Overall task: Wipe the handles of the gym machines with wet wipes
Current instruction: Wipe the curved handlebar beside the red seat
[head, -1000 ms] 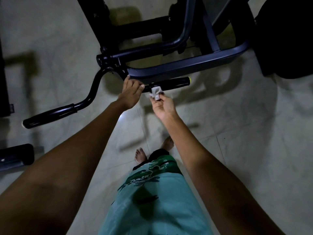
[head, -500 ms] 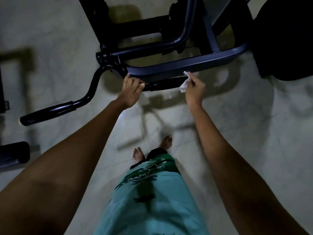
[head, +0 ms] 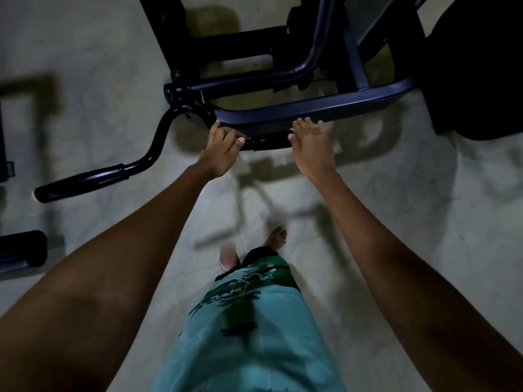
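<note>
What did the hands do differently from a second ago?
The right hand slid the wipe from the middle of the short handle to its outer end; it now covers that end, wipe hidden. The left hand stayed gripping the inner end.

place: gym room; evidence: black steel machine frame (head: 311, 108); padded handlebar (head: 82, 181); pale tiled floor (head: 396, 222)

L hand (head: 219, 149) left of R hand (head: 310, 148), both on handle (head: 268, 142).
</note>
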Motion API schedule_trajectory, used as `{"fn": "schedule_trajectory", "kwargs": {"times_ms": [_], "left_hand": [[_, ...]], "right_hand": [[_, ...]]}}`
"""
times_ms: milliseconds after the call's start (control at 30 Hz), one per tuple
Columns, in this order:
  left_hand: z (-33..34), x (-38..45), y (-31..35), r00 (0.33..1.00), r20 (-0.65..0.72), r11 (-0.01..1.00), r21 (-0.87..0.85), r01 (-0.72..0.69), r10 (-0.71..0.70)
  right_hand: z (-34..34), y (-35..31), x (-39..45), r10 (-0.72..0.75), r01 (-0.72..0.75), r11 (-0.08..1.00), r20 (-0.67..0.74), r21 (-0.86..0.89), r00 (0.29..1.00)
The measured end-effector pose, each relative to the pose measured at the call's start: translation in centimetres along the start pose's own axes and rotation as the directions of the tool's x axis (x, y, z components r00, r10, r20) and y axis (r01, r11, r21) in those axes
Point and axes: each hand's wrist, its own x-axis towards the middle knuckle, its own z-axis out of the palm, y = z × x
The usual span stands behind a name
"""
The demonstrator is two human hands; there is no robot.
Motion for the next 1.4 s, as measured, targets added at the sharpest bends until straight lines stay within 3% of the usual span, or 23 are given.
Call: {"fn": "schedule_trajectory", "kwargs": {"times_ms": [133, 267, 367, 567, 633, 767, 967, 1067, 1167, 1333, 1400], "left_hand": [[-0.3, -0.1, 0.1, 1.000, 0.007, 1.000, 0.009, 0.005, -0.005], [-0.4, -0.3, 0.5, 0.999, 0.029, 0.999, 0.006, 0.036, -0.036], [-0.5, -0.4, 0.6, 0.998, 0.031, 0.999, 0.020, 0.051, -0.052], [-0.4, -0.1, 0.4, 0.999, 0.023, 0.999, 0.030, 0.032, -0.033], [-0.4, -0.2, 0.4, 0.999, 0.029, 0.999, 0.033, 0.035, -0.036], [-0.3, -0.2, 0.5, 0.999, 0.027, 0.999, 0.037, 0.030, -0.031], [-0.3, -0.2, 0.3, 0.999, 0.036, 0.999, 0.018, 0.032, -0.033], [-0.2, -0.2, -0.2, 1.000, 0.030, 0.999, 0.041, 0.003, -0.004], [0.1, -0.2, -0.8, 1.000, -0.002, 0.999, 0.048, -0.023, 0.024], [0.1, -0.6, -0.3, 0.999, -0.027, 0.998, 0.038, -0.045, 0.046], [0.1, -0.6, -0.5, 0.998, -0.025, 0.998, 0.028, -0.048, 0.049]], "right_hand": [[0.7, 1.0, -2.6, -0.133, 0.139, 0.988, -0.081, 0.070, 0.988], [1.0, 1.3, -3.0, -0.007, 0.018, 0.997, -0.155, 0.074, 0.988], [1.2, -0.5, -1.0, 0.073, -0.068, 0.996, -0.101, 0.049, 0.992], [1.1, 0.4, -3.7, -0.154, 0.162, 0.986, -0.134, 0.046, 0.979], [0.5, 0.9, -3.6, -0.114, 0.120, 0.992, -0.151, 0.033, 0.982], [0.0, -0.6, -0.4, 0.001, 0.000, 1.000, -0.028, 0.009, 1.000], [0.7, 0.1, -3.2, -0.218, 0.218, 0.976, -0.005, 0.001, 0.976], [0.3, 0.4, -2.7, -0.152, 0.151, 0.988, -0.051, -0.015, 0.987], [0.4, -1.1, -0.9, -0.044, 0.044, 0.999, 0.003, 0.020, 0.999], [0.7, -0.7, -2.1, -0.282, 0.283, 0.959, 0.051, -0.020, 0.958], [0.4, 0.3, -2.4, -0.252, 0.252, 0.967, 0.010, -0.018, 0.968]]}}
